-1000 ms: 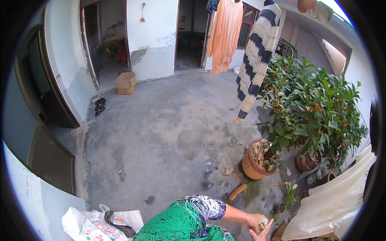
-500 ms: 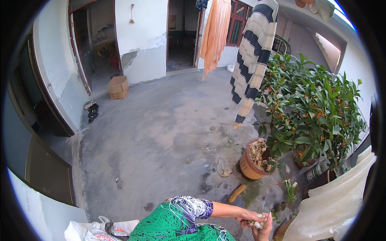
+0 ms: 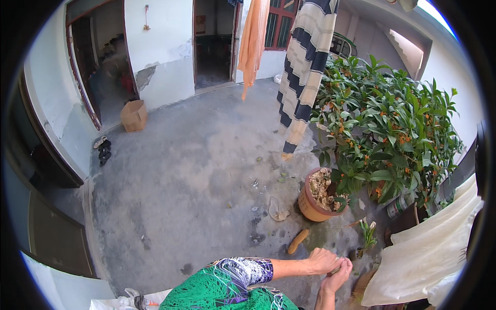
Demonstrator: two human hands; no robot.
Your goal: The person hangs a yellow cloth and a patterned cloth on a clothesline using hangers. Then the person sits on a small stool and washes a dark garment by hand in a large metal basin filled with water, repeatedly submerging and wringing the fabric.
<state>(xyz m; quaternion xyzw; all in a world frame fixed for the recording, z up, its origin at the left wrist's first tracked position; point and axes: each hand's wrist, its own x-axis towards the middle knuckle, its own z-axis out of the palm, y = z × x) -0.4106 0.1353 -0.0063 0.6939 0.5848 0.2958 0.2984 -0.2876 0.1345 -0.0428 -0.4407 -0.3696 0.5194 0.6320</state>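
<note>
Fingers of left hand [image 3: 321, 261] and right hand [image 3: 337, 276] pinching one small pale object [image 3: 335, 270], identity unclear; probably light, fingertip-held, near clay pot [image 3: 310, 205].

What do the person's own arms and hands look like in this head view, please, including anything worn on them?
The left arm wears a short sleeve printed in purple, white and dark swirls, ending above the elbow, next to a green patterned garment with thin white lines. Below it the forearm is bare. The left hand and right hand are bare, with no gloves; rings or a watch cannot be made out. The right forearm shows no sleeve.
</note>
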